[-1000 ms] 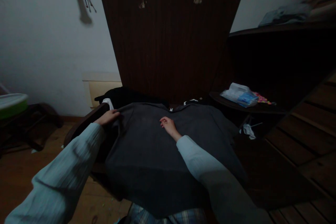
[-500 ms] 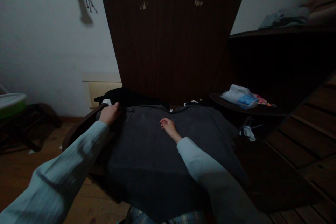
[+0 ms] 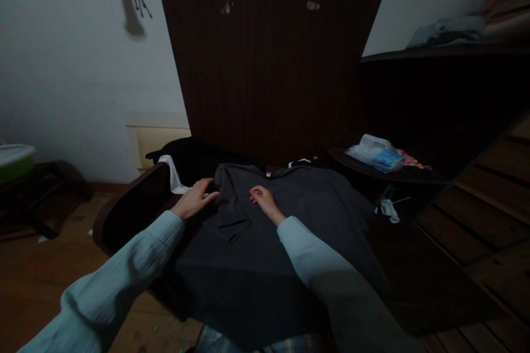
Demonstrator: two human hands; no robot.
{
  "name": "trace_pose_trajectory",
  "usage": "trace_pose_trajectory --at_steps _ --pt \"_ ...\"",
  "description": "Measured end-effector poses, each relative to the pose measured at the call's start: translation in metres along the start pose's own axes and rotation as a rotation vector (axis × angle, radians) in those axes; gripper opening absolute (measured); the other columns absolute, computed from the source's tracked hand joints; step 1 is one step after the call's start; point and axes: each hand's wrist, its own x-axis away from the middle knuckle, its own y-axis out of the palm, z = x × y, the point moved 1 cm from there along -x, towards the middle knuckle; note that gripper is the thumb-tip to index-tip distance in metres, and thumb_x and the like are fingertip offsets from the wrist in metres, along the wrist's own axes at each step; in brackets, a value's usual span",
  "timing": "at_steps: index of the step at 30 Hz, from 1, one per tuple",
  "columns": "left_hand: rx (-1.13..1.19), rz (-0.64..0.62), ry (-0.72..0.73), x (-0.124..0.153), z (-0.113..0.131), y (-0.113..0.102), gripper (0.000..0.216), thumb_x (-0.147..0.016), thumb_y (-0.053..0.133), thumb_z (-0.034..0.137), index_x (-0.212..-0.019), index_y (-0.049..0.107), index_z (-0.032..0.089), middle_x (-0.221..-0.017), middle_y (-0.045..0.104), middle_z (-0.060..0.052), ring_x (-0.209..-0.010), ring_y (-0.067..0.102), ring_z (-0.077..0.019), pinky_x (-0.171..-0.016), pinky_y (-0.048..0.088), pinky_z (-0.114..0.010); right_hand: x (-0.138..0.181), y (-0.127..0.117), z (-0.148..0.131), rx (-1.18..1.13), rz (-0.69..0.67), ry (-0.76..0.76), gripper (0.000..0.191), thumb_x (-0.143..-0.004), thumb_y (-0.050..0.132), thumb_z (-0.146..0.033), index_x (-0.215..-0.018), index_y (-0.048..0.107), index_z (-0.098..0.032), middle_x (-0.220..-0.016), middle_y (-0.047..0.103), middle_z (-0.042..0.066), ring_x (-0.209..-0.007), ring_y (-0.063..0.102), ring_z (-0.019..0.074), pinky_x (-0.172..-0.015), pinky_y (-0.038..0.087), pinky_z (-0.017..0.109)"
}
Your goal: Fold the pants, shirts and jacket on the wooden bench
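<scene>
A dark grey short-sleeved shirt [image 3: 285, 248] lies spread in front of me, its collar and small white label at the far side. Its left sleeve [image 3: 232, 212] is folded inward over the body of the shirt. At the outer edge of that fold is my left hand [image 3: 195, 198], thumb and fingers apart, with nothing gripped between them. My right hand [image 3: 265, 202] is over the upper middle of the shirt, fingers curled in and seemingly holding nothing. Whether it presses on the cloth I cannot tell.
Black cloth [image 3: 194, 157] and a white cloth [image 3: 174, 176] lie behind, by a dark curved wooden armrest [image 3: 111, 223]. On the right, a dark shelf [image 3: 418, 174] bears a plastic packet [image 3: 376, 153]. A green tub [image 3: 16, 164] stands on the left.
My left hand has moved right and folded the shirt's left sleeve inward, then loosened its grip. More of the white cloth and armrest shows. My right hand has stayed nearly still.
</scene>
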Motion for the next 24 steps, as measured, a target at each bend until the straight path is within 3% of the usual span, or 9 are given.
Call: trace_pose_trajectory --at_steps 3,5,8,13,18,21,24 --pt "0.08 -0.184 0.005 0.018 -0.011 0.009 0.063 -0.075 0.044 0.057 -0.121 0.04 0.015 -0.121 0.047 -0.013 -0.11 0.045 -0.0256 -0.094 0.036 -0.038 0.01 0.002 -0.009 0.252 -0.08 -0.205 0.016 -0.073 0.055 -0.034 -0.07 0.054 -0.018 -0.058 0.052 -0.003 -0.054 0.049 0.0095 -0.055 0.039 0.021" --pt "0.1 -0.226 0.029 0.034 -0.015 0.016 0.069 -0.07 0.05 0.057 -0.124 0.037 0.016 -0.126 0.042 -0.013 -0.115 0.041 -0.0267 -0.097 0.033 -0.04 0.018 0.004 -0.016 0.439 -0.15 -0.381 0.022 -0.071 0.058 -0.039 -0.071 0.055 -0.018 -0.064 0.053 -0.001 -0.059 0.049 0.0101 -0.058 0.038 0.022" --pt "0.117 -0.188 0.042 0.054 -0.02 0.027 0.071 -0.068 0.056 0.055 -0.125 0.036 0.017 -0.13 0.037 -0.014 -0.119 0.037 -0.0269 -0.099 0.031 -0.041 0.028 0.004 -0.025 0.586 -0.225 -0.558 0.028 -0.071 0.059 -0.045 -0.075 0.055 -0.017 -0.072 0.055 0.001 -0.065 0.05 0.0113 -0.062 0.038 0.022" --pt "0.159 -0.027 -0.011 0.064 -0.024 0.031 0.052 -0.073 0.052 0.044 -0.116 0.043 0.016 -0.126 0.04 -0.012 -0.118 0.039 -0.0242 -0.1 0.03 -0.04 0.033 0.003 -0.031 0.678 -0.284 -0.661 0.039 -0.067 0.06 -0.053 -0.079 0.055 -0.017 -0.076 0.057 0.002 -0.069 0.053 0.0133 -0.065 0.039 0.023" --pt "0.148 -0.084 0.049 0.063 -0.021 0.027 0.049 -0.065 0.05 0.027 -0.112 0.045 0.016 -0.127 0.039 -0.012 -0.118 0.038 -0.0254 -0.1 0.03 -0.041 0.036 0.007 -0.032 0.784 -0.358 -0.79 0.047 -0.065 0.058 -0.059 -0.085 0.055 -0.016 -0.078 0.058 0.005 -0.076 0.055 0.0171 -0.069 0.041 0.026" --pt "0.139 -0.077 0.045 0.063 -0.021 0.028 0.047 -0.064 0.046 0.023 -0.111 0.046 0.016 -0.126 0.04 -0.011 -0.117 0.039 -0.0246 -0.1 0.031 -0.04 0.036 0.009 -0.031 0.856 -0.401 -0.841 0.036 -0.069 0.061 -0.046 -0.089 0.056 -0.016 -0.082 0.058 0.007 -0.079 0.054 0.0183 -0.069 0.041 0.027" --pt "0.139 -0.024 0.027 0.062 -0.023 0.029 0.039 -0.069 0.045 0.026 -0.107 0.048 0.017 -0.121 0.045 -0.011 -0.113 0.043 -0.0229 -0.098 0.033 -0.038 0.033 0.008 -0.026 0.819 -0.319 -0.79 0.02 -0.07 0.057 -0.019 -0.091 0.055 -0.017 -0.087 0.058 0.006 -0.083 0.054 0.0174 -0.072 0.041 0.026"
